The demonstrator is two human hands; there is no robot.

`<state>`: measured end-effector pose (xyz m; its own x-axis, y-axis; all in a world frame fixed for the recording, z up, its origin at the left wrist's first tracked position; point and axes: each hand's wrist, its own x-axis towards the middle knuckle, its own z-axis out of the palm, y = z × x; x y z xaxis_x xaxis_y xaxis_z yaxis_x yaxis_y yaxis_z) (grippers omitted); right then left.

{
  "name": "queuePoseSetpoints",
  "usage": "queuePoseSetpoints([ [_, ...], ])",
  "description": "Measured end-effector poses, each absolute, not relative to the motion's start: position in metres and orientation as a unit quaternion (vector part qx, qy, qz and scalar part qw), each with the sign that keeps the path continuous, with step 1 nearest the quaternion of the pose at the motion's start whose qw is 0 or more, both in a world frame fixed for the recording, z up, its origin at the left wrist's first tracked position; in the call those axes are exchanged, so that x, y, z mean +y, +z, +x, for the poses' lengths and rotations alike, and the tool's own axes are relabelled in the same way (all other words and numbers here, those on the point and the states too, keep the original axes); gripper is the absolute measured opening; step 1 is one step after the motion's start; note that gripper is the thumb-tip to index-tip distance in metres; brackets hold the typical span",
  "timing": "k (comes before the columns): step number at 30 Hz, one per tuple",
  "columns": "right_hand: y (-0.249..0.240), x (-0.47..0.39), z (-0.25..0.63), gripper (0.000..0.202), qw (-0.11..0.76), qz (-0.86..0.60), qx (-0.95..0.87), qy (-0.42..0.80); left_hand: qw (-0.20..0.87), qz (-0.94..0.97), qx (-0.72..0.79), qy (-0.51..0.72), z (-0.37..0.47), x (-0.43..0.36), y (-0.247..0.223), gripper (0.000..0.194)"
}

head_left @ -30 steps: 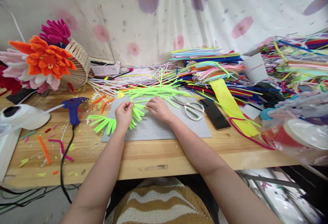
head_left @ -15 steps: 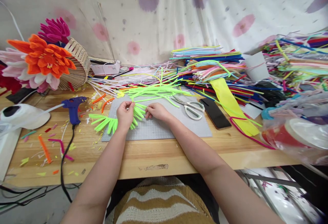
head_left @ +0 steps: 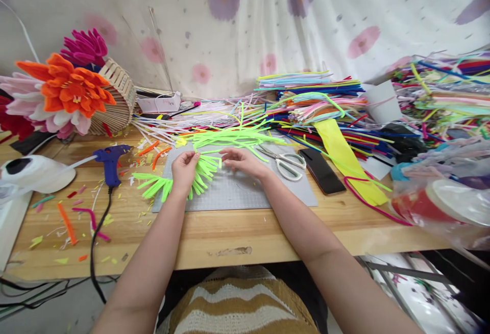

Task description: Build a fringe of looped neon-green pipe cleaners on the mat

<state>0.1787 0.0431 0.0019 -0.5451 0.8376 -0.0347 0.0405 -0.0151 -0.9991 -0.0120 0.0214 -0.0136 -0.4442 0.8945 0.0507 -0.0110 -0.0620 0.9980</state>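
My left hand [head_left: 184,171] is closed on a fringe of neon green pipe cleaners [head_left: 204,171], pinching its upper edge between thumb and fingers. Looped green strands fan out on both sides of that hand, over a grey cutting mat [head_left: 237,194]. Just right of the fringe is my right hand [head_left: 241,161], its fingers parted and curved, with nothing visible in them. Behind both hands lies a loose pile of neon green pipe cleaners [head_left: 229,135]. Scissors [head_left: 287,163] with pale handles rest on the mat beyond my right wrist.
A blue glue gun [head_left: 110,163] with a black cord stands at left among coloured scraps. Pipe-cleaner flowers [head_left: 76,89] fill the back left. A phone [head_left: 322,171] and yellow strip [head_left: 339,153] lie at right, before bundles of pipe cleaners [head_left: 317,94].
My right hand has drawn slightly right and up from the fringe, and its fingers have spread. My left hand keeps its pinch and has shifted only a little.
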Motion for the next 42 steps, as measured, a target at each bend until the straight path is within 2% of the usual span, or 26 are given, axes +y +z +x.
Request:
queuePoseSetpoints([
  [5,-0.001,0.043,0.170,0.020,0.338,-0.306,-0.641,0.617,0.448,0.347,0.563,0.601,-0.006,0.017,-0.010,0.033],
  [10,-0.004,0.042,0.167,0.019,0.353,-0.299,-0.640,0.614,0.478,0.329,0.555,0.596,-0.005,0.017,-0.008,0.037],
  [19,-0.008,0.044,0.162,0.019,0.374,-0.323,-0.664,0.561,0.493,0.315,0.558,0.589,-0.004,0.015,-0.004,0.038],
  [25,-0.015,0.047,0.164,0.016,0.343,-0.385,-0.692,0.505,0.492,0.368,0.556,0.559,-0.006,0.013,-0.001,0.039],
  [30,-0.015,0.049,0.169,0.019,0.335,-0.378,-0.680,0.531,0.447,0.411,0.558,0.566,-0.006,0.013,-0.007,0.037],
  [35,-0.012,0.047,0.171,0.034,0.286,-0.353,-0.689,0.565,0.478,0.371,0.560,0.566,-0.007,0.012,-0.004,0.037],
  [38,-0.010,0.044,0.170,0.033,0.265,-0.353,-0.692,0.571,0.499,0.347,0.560,0.563,-0.008,0.012,0.000,0.035],
  [42,-0.008,0.043,0.167,0.029,0.294,-0.373,-0.693,0.543,0.494,0.348,0.562,0.565,-0.009,0.012,0.001,0.031],
])
